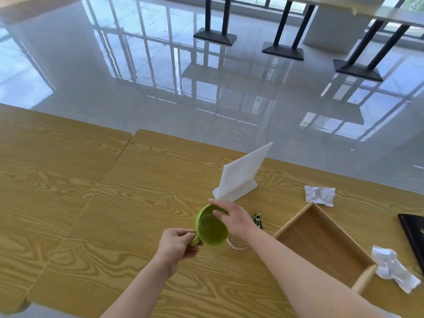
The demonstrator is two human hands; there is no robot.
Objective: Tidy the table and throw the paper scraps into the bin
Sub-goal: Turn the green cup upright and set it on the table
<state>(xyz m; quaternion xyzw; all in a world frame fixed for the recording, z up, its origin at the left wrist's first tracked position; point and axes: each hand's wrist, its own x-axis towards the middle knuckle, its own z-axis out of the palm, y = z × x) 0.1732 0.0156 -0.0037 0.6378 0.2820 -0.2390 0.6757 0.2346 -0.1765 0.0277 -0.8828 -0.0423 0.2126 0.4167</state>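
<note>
The left hand (177,245) pinches the handle of the green cup (211,227), and the right hand (231,218) closes its fingers on the cup's rim at 1 o'clock. On the wooden table (91,203), one paper scrap (319,195) lies at 2 o'clock from the cup. Another crumpled scrap (393,273) lies at 4 o'clock, just beside the wooden tray (296,224).

No text can be read with certainty anywhere. The small green packet (258,221) lying on the desk (114,191) bears white printed marks, but they are too small and blurred to make out. The dark folder (413,235) at the right edge shows a faint pale emblem, equally unreadable.
</note>
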